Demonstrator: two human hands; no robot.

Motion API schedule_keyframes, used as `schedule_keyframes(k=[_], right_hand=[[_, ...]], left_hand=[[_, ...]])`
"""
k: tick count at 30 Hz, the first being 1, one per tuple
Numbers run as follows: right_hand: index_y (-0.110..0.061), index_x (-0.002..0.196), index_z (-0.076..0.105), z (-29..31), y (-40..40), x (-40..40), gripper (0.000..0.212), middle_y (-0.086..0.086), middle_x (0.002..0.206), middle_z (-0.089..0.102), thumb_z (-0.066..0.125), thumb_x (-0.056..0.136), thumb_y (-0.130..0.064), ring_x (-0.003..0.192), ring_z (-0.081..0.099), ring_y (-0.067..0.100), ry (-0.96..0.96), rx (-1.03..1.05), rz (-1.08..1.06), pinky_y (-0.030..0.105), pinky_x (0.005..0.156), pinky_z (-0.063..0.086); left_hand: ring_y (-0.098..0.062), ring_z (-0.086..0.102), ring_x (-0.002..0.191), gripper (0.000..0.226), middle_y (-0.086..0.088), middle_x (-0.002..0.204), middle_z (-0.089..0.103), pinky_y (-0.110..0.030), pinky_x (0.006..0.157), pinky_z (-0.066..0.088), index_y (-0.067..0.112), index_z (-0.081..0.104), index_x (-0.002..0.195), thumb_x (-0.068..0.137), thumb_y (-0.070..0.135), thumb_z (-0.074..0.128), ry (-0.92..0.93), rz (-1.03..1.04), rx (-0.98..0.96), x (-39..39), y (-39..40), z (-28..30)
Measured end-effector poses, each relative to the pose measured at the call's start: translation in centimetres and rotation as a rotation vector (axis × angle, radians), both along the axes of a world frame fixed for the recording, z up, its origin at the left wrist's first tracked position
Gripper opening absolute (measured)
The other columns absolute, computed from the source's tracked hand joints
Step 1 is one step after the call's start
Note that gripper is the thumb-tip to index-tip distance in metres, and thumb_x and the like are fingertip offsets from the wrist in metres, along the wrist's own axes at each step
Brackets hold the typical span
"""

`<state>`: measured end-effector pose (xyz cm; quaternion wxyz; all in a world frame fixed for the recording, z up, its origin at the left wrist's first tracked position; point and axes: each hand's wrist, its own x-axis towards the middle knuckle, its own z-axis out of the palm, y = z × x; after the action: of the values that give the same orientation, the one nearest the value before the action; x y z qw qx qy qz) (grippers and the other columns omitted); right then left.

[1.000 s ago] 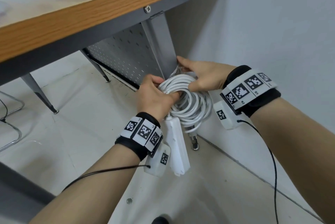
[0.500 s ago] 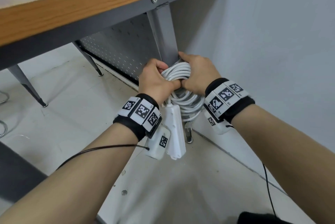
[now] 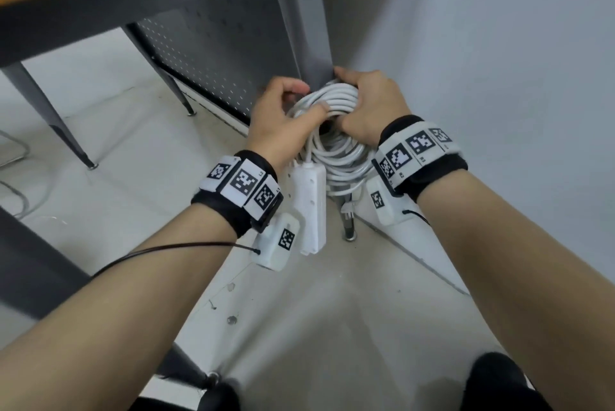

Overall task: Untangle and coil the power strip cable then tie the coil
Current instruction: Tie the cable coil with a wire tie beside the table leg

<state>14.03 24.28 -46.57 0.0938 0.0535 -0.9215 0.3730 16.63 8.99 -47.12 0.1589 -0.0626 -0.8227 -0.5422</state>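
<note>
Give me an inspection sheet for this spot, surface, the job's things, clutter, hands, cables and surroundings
Surface: pale floor, a few small marks.
Job's things: white cable wound into a coil, held in the air; power strip hangs below it. No tie seen on the coil.
Clutter: nothing seen.
Hands: left hand and right hand both grip the top of the coil.
Cables: thin black wire runs from the left wrist unit.
Surroundings: desk leg, perforated panel, grey wall.
</note>
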Motion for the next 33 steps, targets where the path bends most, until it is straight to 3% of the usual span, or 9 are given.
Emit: schedule_keyframes(k=[1, 3, 5, 8, 14, 22, 26, 29, 33], right_hand=[[-0.026, 0.146, 0.047, 0.0, 0.0, 0.1, 0.076, -0.002, 0.127, 0.067, 0.070, 0.075, -0.010, 0.119, 0.060, 0.015, -0.003, -0.015, 0.003, 0.019, 0.105, 0.042], [-0.027, 0.145, 0.048, -0.1, 0.1, 0.2, 0.075, 0.000, 0.123, 0.069, 0.068, 0.075, -0.009, 0.117, 0.061, 0.017, -0.010, -0.045, 0.007, 0.025, 0.106, 0.045], [-0.027, 0.145, 0.048, -0.3, 0.2, 0.2, 0.076, 0.001, 0.123, 0.069, 0.069, 0.074, -0.009, 0.118, 0.061, 0.018, -0.015, -0.057, 0.016, 0.029, 0.106, 0.046], [-0.027, 0.145, 0.048, -0.2, 0.1, 0.2, 0.077, 0.001, 0.121, 0.069, 0.069, 0.073, -0.009, 0.116, 0.061, 0.019, -0.014, -0.046, 0.017, 0.029, 0.104, 0.047], [-0.026, 0.144, 0.050, 0.0, 0.1, 0.2, 0.075, -0.002, 0.120, 0.070, 0.067, 0.074, -0.007, 0.116, 0.062, 0.017, -0.005, -0.046, 0.013, 0.026, 0.103, 0.047], [-0.026, 0.143, 0.052, 0.3, 0.2, 0.1, 0.074, -0.005, 0.113, 0.071, 0.069, 0.073, -0.005, 0.106, 0.065, 0.013, -0.016, -0.057, 0.027, 0.023, 0.098, 0.049], [-0.026, 0.141, 0.054, 0.9, 0.2, 0.2, 0.072, -0.005, 0.109, 0.072, 0.070, 0.074, -0.006, 0.103, 0.066, 0.013, -0.016, -0.032, 0.033, 0.020, 0.094, 0.050], [-0.024, 0.141, 0.054, 1.0, 0.0, 0.1, 0.072, -0.004, 0.112, 0.072, 0.072, 0.073, -0.007, 0.105, 0.065, 0.013, -0.026, -0.037, 0.028, 0.020, 0.094, 0.048], [-0.023, 0.139, 0.056, 1.1, 0.0, 0.1, 0.072, -0.004, 0.113, 0.072, 0.074, 0.071, -0.007, 0.103, 0.066, 0.012, -0.025, -0.055, 0.017, 0.018, 0.092, 0.047]], left_hand=[[-0.006, 0.057, 0.088, 0.019, -0.002, 0.103, 0.062, -0.016, 0.078, 0.046, 0.026, 0.058, 0.090, 0.075, 0.031, 0.068, 0.049, 0.089, 0.043, 0.2, 0.1, -0.1], [-0.011, 0.052, 0.069, 0.011, 0.003, 0.076, 0.059, -0.025, 0.067, 0.046, 0.025, 0.053, 0.070, 0.077, 0.030, 0.061, 0.088, 0.179, 0.165, 0.5, 0.6, -0.4], [-0.011, 0.037, 0.051, 0.033, 0.010, 0.051, 0.041, -0.027, 0.055, 0.035, 0.025, 0.043, 0.051, 0.080, 0.027, 0.057, 0.074, 0.163, 0.239, 0.7, 0.9, -1.0], [-0.014, 0.025, 0.049, 0.046, 0.007, 0.045, 0.025, -0.028, 0.053, 0.024, 0.022, 0.032, 0.041, 0.081, 0.025, 0.055, 0.077, 0.150, 0.246, 1.0, 1.2, -1.8], [-0.011, 0.043, 0.056, 0.023, 0.007, 0.054, 0.047, -0.028, 0.058, 0.043, 0.014, 0.050, 0.057, 0.078, 0.016, 0.061, 0.040, 0.184, 0.246, 0.3, 0.6, -1.5], [-0.015, 0.047, 0.064, 0.018, 0.002, 0.063, 0.052, -0.034, 0.063, 0.043, 0.020, 0.053, 0.062, 0.077, 0.025, 0.060, -0.045, 0.048, 0.135, -0.4, -0.6, -1.0], [-0.014, 0.056, 0.075, 0.013, -0.008, 0.081, 0.063, -0.039, 0.077, 0.053, 0.015, 0.061, 0.079, 0.079, 0.028, 0.062, -0.040, 0.012, 0.080, 0.1, -0.8, -0.8], [-0.013, 0.054, 0.077, 0.010, -0.007, 0.085, 0.059, -0.036, 0.078, 0.051, 0.015, 0.059, 0.086, 0.084, 0.022, 0.067, -0.029, -0.012, 0.053, 0.5, -1.2, -0.9], [-0.013, 0.050, 0.082, 0.024, -0.004, 0.093, 0.052, -0.023, 0.076, 0.046, 0.016, 0.055, 0.095, 0.083, 0.020, 0.075, -0.026, -0.047, 0.014, 0.5, -1.4, -0.3]])
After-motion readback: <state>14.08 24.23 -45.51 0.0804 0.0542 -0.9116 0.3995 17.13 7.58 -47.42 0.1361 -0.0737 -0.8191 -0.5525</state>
